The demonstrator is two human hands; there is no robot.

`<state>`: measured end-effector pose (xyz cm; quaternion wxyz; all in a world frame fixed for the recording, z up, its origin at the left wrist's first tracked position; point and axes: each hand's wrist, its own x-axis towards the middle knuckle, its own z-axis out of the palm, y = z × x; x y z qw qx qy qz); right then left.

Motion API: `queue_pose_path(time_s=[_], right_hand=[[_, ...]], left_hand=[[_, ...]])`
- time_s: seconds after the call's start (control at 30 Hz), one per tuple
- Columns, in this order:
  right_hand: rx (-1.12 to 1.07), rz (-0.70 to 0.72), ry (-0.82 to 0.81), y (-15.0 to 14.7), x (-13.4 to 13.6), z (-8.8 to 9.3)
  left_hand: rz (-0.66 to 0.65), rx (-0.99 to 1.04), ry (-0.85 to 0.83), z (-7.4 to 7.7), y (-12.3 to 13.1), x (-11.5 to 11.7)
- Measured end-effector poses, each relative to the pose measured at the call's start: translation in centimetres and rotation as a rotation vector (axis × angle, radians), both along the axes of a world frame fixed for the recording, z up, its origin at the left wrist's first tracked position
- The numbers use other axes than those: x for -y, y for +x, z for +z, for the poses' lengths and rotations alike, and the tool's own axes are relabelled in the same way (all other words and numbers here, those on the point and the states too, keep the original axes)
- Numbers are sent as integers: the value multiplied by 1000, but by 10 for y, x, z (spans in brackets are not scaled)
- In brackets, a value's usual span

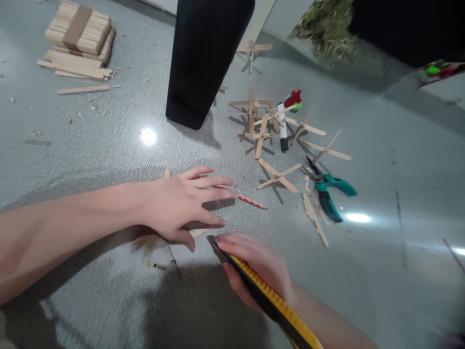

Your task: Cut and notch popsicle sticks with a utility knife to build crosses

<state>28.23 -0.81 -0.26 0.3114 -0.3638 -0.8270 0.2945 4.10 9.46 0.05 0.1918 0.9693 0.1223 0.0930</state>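
Observation:
My left hand [181, 203] lies flat on the grey floor with its fingers stretched out, pressing down a wooden stick [201, 233] whose end shows under the palm. A red pencil [250, 201] pokes out from beneath the fingers. My right hand [257, 269] is wrapped round a yellow and black utility knife [269, 298], whose tip sits right by the stick at my left thumb. A clear ruler [160, 257] lies under my left wrist.
Green-handled pliers [327, 191] lie to the right among several stick crosses [278, 177]. A marker [282, 127] and a red-green object [294, 100] lie behind them. A black upright object [203, 58] stands at the back. A stack of sticks [80, 39] sits far left.

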Motion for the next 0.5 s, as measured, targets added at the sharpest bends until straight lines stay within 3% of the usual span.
queue_pose_path(time_s=[0.5], right_hand=[[73, -18, 32, -7, 3, 0]], left_hand=[[-41, 16, -9, -5, 1, -2]])
